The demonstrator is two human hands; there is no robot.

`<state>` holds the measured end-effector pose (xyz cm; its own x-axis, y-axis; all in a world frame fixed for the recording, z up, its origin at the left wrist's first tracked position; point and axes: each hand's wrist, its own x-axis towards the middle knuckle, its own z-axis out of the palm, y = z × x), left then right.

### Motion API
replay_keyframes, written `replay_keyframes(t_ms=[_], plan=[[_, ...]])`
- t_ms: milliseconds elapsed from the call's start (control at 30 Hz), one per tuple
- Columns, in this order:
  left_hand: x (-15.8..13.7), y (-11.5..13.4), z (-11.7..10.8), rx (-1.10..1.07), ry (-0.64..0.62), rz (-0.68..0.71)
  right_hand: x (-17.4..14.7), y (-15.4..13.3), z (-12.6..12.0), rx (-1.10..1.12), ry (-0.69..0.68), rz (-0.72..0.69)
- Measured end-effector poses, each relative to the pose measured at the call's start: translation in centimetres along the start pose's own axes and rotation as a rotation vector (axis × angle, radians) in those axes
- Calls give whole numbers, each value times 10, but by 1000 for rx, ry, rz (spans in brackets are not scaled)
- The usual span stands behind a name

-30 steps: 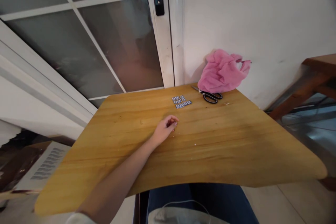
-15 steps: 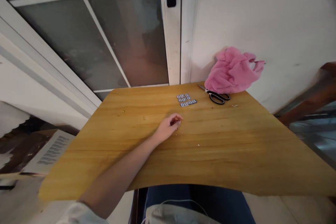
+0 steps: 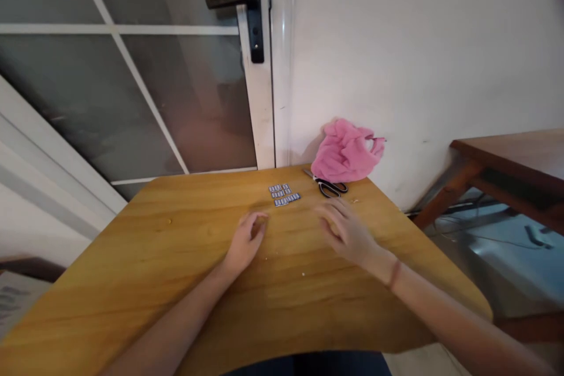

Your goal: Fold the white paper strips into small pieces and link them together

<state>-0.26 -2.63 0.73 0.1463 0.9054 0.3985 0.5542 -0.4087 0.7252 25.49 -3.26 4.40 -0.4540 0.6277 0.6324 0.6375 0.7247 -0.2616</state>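
Observation:
My left hand [image 3: 248, 241] rests on the wooden table [image 3: 198, 282], its fingers loosely curved and the thumb apart, with nothing visible in it. To its right, my right hand [image 3: 348, 232] hovers over the table, blurred by motion, fingers stretched out toward the left and the thumb spread; it appears to hold nothing. Beyond both hands lie several small blue-and-white printed pieces [image 3: 282, 194], set in short rows and too small to read. Scissors [image 3: 328, 187] with black handles lie just past my right hand, their blades pointing to the back left.
A crumpled pink cloth [image 3: 348, 153] sits at the table's back edge, by the white wall, partly over the scissors. Behind the table stands a glazed door [image 3: 198, 94] with a black handle [image 3: 253, 6]. Another wooden table [image 3: 506, 155] is at the right. Tiny specks dot the tabletop.
My right hand has come into view from the right, over the table. The view has tilted up and turned right; my left hand keeps its loose curve near the printed pieces.

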Motion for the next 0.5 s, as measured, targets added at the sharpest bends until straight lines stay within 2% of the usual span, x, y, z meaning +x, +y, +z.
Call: replay_keyframes(t_ms=[67, 133, 200, 233, 267, 400, 500], plan=[[4, -3, 2, 34, 9, 51, 6, 15, 17, 90, -54, 56], [13, -6, 6, 9, 6, 40, 16, 31, 42, 233, -130, 109], [31, -9, 12, -89, 13, -61, 30, 45, 69, 385, -59, 237], [42, -11, 16, -157, 65, -160, 39, 50, 82, 459, 6, 331], [55, -12, 21, -168, 101, -202, 48, 55, 93, 470, 47, 382], [103, -16, 47, -169, 226, -331, 84, 63, 124, 500, 112, 473], [122, -15, 68, -178, 273, -391, 100, 62, 137, 527, 138, 535]])
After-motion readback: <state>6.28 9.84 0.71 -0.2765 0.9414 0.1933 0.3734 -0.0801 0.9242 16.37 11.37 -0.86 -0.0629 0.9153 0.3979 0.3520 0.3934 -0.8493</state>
